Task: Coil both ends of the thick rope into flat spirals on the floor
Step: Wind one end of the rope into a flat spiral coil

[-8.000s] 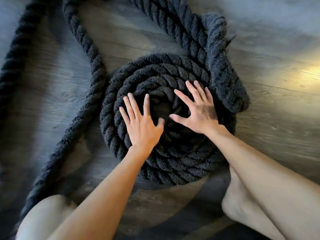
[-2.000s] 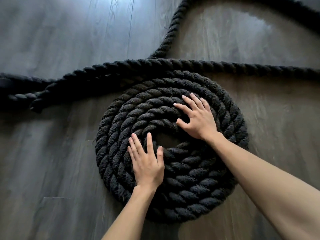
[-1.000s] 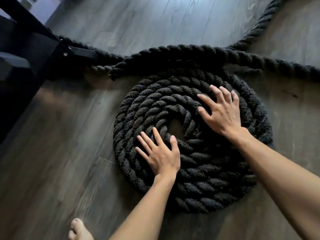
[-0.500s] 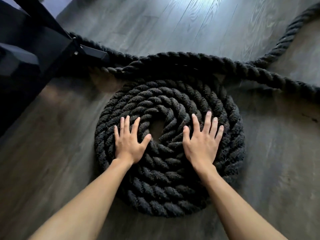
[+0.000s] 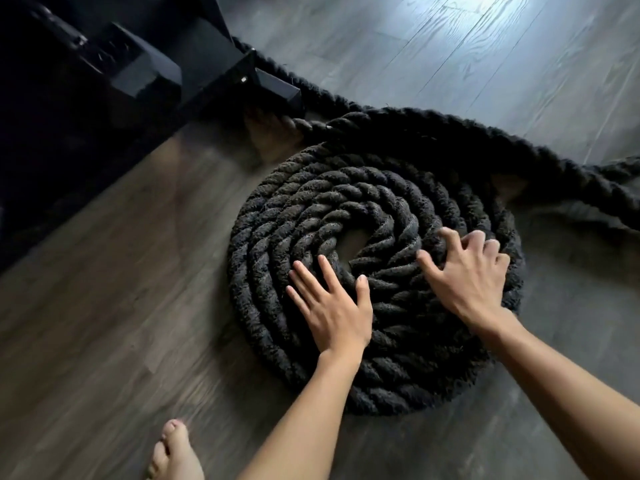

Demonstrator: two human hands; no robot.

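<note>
Head view: left hand (image 5: 334,313) lies flat, fingers straight, on the coiled rope (image 5: 311,202); right hand (image 5: 467,278) beside it hooks bent fingers over a turn.

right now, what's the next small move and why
Probably rotate the spiral slightly with both hands, winding in the loose rope running off right. The left hand lies flat on it, and the right hand hooks its rings with bent fingers.
</note>
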